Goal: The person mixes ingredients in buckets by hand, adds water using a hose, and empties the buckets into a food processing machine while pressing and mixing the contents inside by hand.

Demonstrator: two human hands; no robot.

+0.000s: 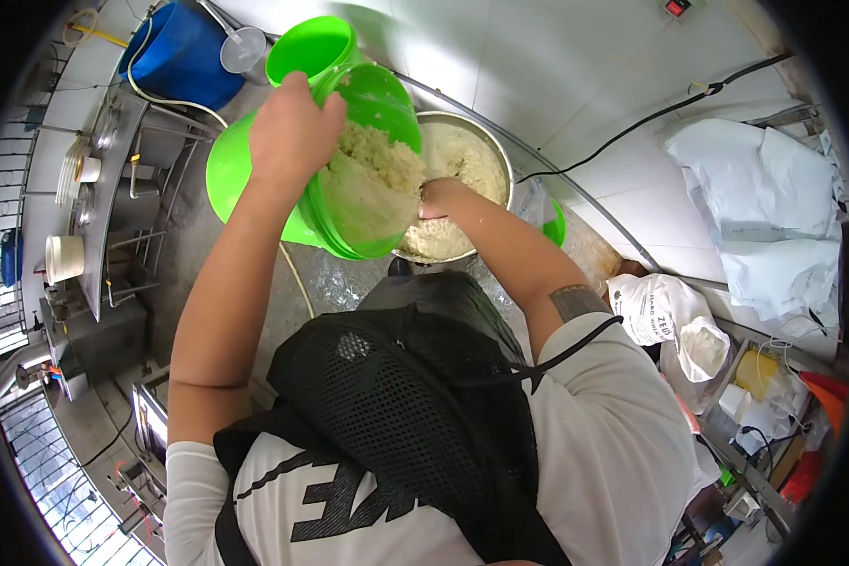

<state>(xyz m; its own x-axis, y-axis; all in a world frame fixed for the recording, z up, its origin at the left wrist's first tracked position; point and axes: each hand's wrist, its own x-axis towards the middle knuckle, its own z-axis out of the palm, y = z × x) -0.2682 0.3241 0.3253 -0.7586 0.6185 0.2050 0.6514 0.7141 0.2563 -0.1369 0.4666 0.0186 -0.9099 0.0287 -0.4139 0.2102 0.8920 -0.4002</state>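
Note:
A green bucket (323, 215) is tipped on its side, its mouth toward a round metal bowl (511, 179). My left hand (297, 132) is closed on the bucket's upper rim. Pale, crumbly, dough-like mix (377, 165) lies inside the bucket. More of the same lumpy mix (476, 165) fills the bowl. At the bucket's mouth, over the bowl, my right hand (441, 200) has its fingers curled against the mix. What those fingers hold is hidden.
Behind the bucket stands another green bucket (307, 47). A blue barrel (184, 57) with a metal scoop (243, 49) is at the upper left, near a steel table (104, 208). An open flour sack (656, 307) sits at the right. A hose (297, 278) crosses the floor.

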